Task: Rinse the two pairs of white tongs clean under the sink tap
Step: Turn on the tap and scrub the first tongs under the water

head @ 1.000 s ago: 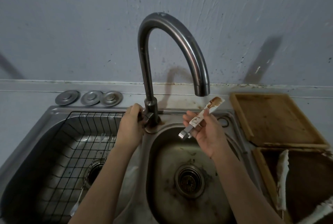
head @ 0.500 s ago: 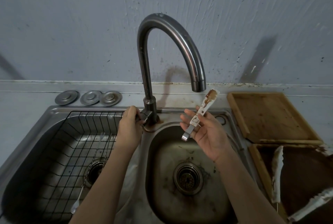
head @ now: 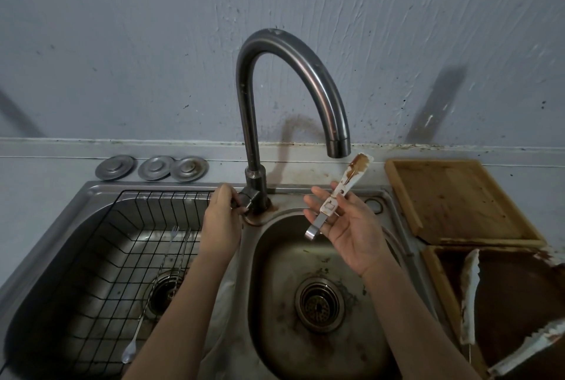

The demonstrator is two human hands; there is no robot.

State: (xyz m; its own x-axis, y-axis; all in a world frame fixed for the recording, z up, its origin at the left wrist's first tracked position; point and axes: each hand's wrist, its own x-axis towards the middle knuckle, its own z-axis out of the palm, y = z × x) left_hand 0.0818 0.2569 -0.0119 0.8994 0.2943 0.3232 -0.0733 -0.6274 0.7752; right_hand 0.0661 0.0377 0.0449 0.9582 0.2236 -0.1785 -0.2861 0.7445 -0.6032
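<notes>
Beside the curved steel tap spout (head: 338, 147), sauce-stained white plastic tongs (head: 337, 193) are pinched by the right hand (head: 351, 226), long axis diagonal, smeared tip pointing up-right. The tap's dark lever (head: 244, 200) is gripped by the left hand (head: 221, 220).

Both forearms are bare to the frame edge; left hand (head: 220, 217) and right hand (head: 351, 231) wear nothing.

At frame centre, the right basin (head: 275, 303) lies open below the tap spout (head: 338, 147), with only the stained tongs (head: 339, 193) held just beside its mouth. The wire rack (head: 101, 257) with its cutlery fills the left basin. Wooden trays (head: 458, 199) crowd the bench at right.
</notes>
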